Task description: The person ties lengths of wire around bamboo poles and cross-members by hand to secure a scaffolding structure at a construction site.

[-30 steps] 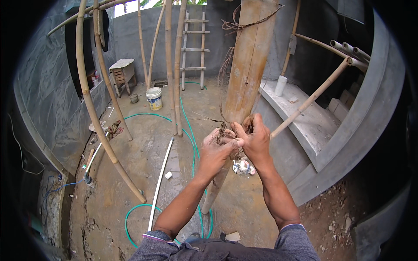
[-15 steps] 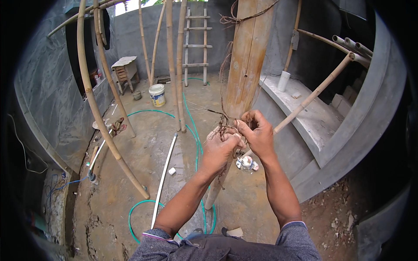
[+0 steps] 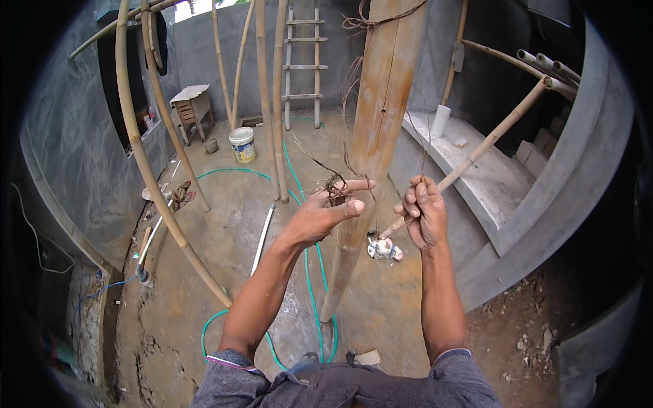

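Note:
A tangled bundle of thin rusty wire [image 3: 333, 188] sits in my left hand [image 3: 314, 219], whose index finger and thumb stretch out to the right. Loose ends trail from it up and to the left. My right hand [image 3: 428, 216] is held apart, thumb and fingers pinching a single wire strand [image 3: 426, 153] that rises above it. Between and beyond the hands stands a brown wooden plank post [image 3: 382, 95], with more twisted wire [image 3: 391, 22] tied round its upper part. A bamboo pole [image 3: 340, 275] runs down below the left hand.
Upright bamboo poles [image 3: 139, 160] stand left. A green hose [image 3: 307, 272] and a white pipe [image 3: 264, 238] lie on the floor. Farther off are a bucket [image 3: 243, 151] and a ladder [image 3: 304, 66]. At right, a slanted bamboo pole [image 3: 496, 136] crosses a concrete ledge [image 3: 469, 173].
My hands, close together before, have moved apart. The right has gone right, drawing out a wire strand; the left has shifted slightly left with the bundle.

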A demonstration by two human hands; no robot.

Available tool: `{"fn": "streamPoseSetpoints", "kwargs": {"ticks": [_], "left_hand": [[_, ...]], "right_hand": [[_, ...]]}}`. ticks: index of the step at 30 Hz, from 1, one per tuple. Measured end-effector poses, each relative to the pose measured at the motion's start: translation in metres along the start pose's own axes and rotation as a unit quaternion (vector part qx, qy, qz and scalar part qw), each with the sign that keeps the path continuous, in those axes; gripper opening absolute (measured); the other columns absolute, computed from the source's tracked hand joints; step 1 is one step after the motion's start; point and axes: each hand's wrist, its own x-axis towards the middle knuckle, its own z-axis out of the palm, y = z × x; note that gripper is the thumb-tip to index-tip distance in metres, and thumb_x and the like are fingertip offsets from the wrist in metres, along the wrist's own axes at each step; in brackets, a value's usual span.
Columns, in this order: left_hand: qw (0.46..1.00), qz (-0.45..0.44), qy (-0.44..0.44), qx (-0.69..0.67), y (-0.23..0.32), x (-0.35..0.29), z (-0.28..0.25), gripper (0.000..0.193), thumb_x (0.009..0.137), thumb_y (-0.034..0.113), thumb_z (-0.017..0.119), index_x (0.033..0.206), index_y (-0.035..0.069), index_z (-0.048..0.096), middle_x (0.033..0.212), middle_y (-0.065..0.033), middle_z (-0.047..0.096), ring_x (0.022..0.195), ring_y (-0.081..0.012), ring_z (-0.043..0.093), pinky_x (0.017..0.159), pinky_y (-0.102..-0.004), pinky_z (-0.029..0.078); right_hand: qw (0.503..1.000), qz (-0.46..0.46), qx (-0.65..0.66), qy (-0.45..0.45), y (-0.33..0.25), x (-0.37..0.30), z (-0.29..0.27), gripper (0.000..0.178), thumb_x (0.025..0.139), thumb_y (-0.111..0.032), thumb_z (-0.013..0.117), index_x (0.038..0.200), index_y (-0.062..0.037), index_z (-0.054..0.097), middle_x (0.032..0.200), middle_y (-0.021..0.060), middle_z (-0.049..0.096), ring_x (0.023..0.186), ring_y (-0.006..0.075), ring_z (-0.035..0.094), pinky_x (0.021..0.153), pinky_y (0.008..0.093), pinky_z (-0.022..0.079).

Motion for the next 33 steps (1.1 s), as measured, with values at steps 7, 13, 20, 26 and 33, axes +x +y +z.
{"fn": "streamPoseSetpoints", "kwargs": {"ticks": [7,13,20,26,33], "left_hand": [[0.99,0.006,-0.09,-0.11,-0.027,-0.005,0.034,0.022,0.095,0.026,0.056,0.095,0.003,0.058,0.088,-0.0074,0.063,0.093,-0.0181,0.06,0.087,-0.0332,0.045],[0.979,-0.033,-0.061,-0.194,-0.038,-0.022,0.011,0.031,0.097,0.033,0.052,0.087,0.004,0.056,0.068,-0.0049,0.055,0.076,-0.0208,0.063,0.074,-0.0323,0.048],[0.978,0.012,-0.042,-0.205,-0.062,-0.047,0.016,0.055,0.091,0.057,0.046,0.096,0.003,0.056,0.073,-0.0051,0.059,0.081,-0.0192,0.065,0.054,-0.0216,0.04],[0.927,0.046,-0.095,-0.361,-0.091,-0.052,0.021,0.066,0.087,0.061,0.05,0.11,-0.001,0.054,0.105,-0.0121,0.061,0.101,-0.0175,0.058,0.063,-0.0161,0.04],[0.978,0.009,0.036,-0.204,-0.087,-0.049,0.047,0.021,0.087,0.009,0.066,0.103,0.003,0.055,0.098,-0.0051,0.059,0.096,-0.0149,0.059,0.085,-0.0275,0.048]], "right_hand": [[0.997,0.055,0.005,0.046,0.015,-0.016,0.026,0.044,0.096,-0.018,0.055,0.132,-0.0031,0.036,0.086,0.0071,0.06,0.051,0.0028,0.042,0.046,0.0194,0.039],[0.991,0.122,-0.039,0.029,-0.018,-0.009,0.008,0.019,0.095,-0.018,0.055,0.1,0.0007,0.057,0.066,0.0036,0.054,0.043,0.0026,0.033,0.041,0.0196,0.035],[0.995,0.063,-0.06,-0.045,0.007,-0.036,0.017,0.063,0.095,-0.036,0.054,0.14,0.0018,0.03,0.098,0.0154,0.062,0.074,0.0172,0.064,0.068,0.0285,0.053],[0.98,-0.037,-0.196,-0.019,0.053,-0.073,0.012,0.091,0.091,-0.051,0.053,0.146,0.0014,0.002,0.127,0.0266,0.05,0.097,0.0253,0.063,0.085,0.0344,0.048],[0.939,-0.096,-0.33,0.024,0.097,-0.119,-0.004,0.033,0.09,-0.005,0.062,0.115,0.0047,0.043,0.102,0.016,0.063,0.091,0.0186,0.064,0.083,0.0288,0.051]]}}
